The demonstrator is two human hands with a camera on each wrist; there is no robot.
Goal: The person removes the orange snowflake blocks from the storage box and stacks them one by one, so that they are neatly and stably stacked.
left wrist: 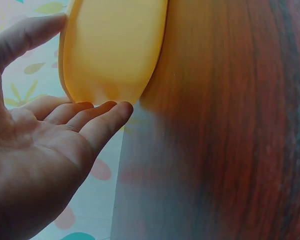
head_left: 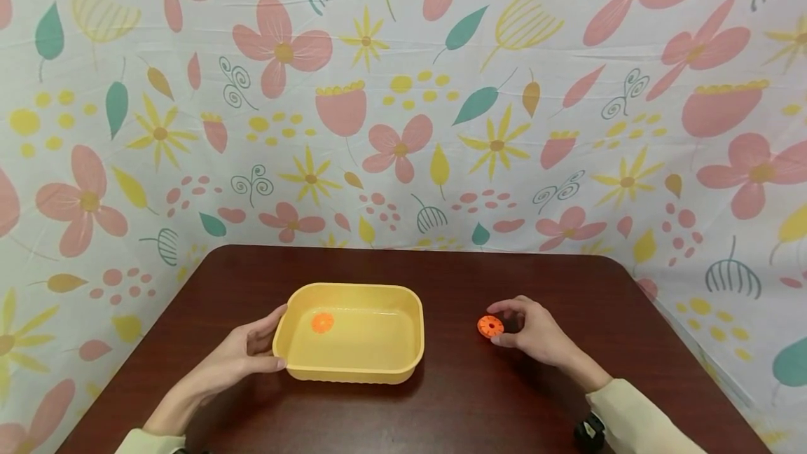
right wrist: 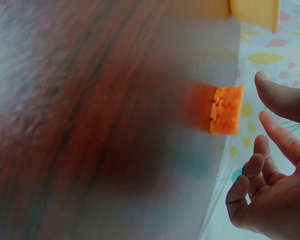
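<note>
A shallow yellow plastic basin with rounded corners stands on the table, left of centre. My left hand holds its left end, thumb at the near corner and fingers at the far side. In the left wrist view the thumb touches the basin's rim and the fingertips lie along its end. A flat orange disc lies inside, toward the left. On the right, a thick orange round piece with a dark centre hole and ridged side rests on the table. My right hand is close beside it, thumb and fingers spread, holding nothing.
The dark brown wooden table has rounded far corners. A white cloth with pink, yellow and teal flower prints hangs behind and beside it. A black band is on the right wrist, by a pale sleeve.
</note>
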